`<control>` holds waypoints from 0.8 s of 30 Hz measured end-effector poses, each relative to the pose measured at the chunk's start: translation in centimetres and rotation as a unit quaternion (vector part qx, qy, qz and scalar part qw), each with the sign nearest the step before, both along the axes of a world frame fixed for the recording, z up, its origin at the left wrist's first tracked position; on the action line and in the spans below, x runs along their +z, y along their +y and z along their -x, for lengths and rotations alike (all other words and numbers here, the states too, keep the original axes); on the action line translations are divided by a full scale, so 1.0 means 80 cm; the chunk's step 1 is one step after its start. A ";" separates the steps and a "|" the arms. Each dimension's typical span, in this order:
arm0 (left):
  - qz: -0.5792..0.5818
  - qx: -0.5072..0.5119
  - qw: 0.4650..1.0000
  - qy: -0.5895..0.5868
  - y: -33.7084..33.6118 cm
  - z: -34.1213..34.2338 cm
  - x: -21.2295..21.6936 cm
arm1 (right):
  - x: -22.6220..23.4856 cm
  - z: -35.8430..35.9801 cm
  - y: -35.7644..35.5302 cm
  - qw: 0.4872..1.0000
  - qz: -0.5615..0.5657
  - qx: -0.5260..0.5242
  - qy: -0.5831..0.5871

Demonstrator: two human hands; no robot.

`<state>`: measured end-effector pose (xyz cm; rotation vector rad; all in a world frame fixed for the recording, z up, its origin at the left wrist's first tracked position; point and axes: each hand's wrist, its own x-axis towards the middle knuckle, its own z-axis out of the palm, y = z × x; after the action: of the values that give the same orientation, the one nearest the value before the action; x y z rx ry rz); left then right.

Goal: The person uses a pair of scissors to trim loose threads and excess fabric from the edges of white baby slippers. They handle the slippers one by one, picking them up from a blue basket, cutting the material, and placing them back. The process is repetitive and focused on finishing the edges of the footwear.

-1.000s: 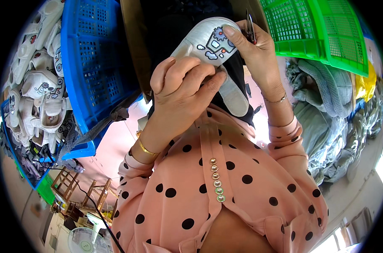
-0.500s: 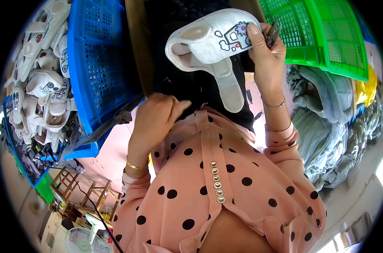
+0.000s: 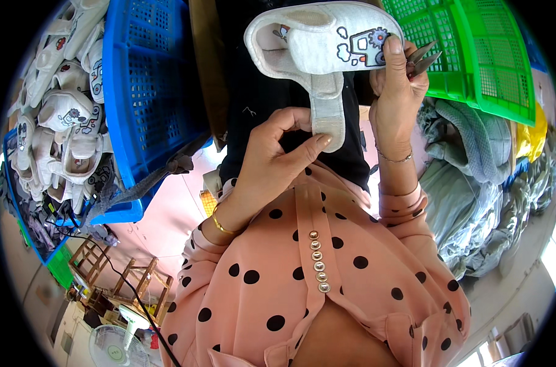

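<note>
Pale fabric shoe (image 3: 318,49) held up in front of the body, over black trousers (image 3: 253,116), at the upper middle of the view; its opening is turned left, its toe right. A vehicle-and-gear motif with small clouds is borne on the upper. Toe end gripped by the right hand (image 3: 401,85), thumb laid over the edge of the motif, fingers curled behind. In the same hand a dark metal snipping tool (image 3: 425,61) is kept, its two blades parted and pointed outward to the right.

Strap (image 3: 328,113) hung down from the shoe; its lower end is pinched by the left hand (image 3: 275,150), thumb in front, fingertips hidden behind.

Surroundings: blue crate (image 3: 148,116) stood to the left, a heap of similar pale shoes (image 3: 67,116) piled beyond it. Green crate (image 3: 474,73) seen at upper right, behind the blades. Below it, grey padded cloth (image 3: 474,137) is bunched, with a yellow bag (image 3: 530,128) beside it. At lower left, wooden stools (image 3: 144,275) and a fan (image 3: 116,345) are noted
</note>
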<state>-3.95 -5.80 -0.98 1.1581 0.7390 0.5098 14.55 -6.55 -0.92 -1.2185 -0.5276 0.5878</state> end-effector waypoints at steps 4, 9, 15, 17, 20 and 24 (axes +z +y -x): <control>-0.067 0.044 0.997 -0.018 -0.001 0.006 -0.007 | -0.005 0.001 0.000 0.999 0.006 0.007 0.047; -0.126 0.055 0.990 -0.021 0.007 0.013 0.002 | -0.016 0.001 -0.006 0.996 0.035 0.029 0.073; -0.032 0.053 0.996 -0.066 0.010 0.014 0.016 | -0.010 0.003 -0.011 0.998 0.027 0.023 0.058; -0.027 0.045 0.996 -0.071 0.010 0.014 0.014 | -0.010 0.003 -0.013 0.998 0.019 0.023 0.050; 0.017 0.052 0.996 -0.075 0.012 0.011 0.012 | -0.004 0.006 -0.013 0.999 0.015 0.021 0.029; 0.041 0.066 0.993 -0.089 0.012 0.010 0.002 | -0.004 0.005 -0.016 0.998 0.044 0.050 -0.013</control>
<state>-4.77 -4.84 -0.84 0.9787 0.6778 0.6781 14.12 -7.81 -1.22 -1.2901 -0.5913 0.6866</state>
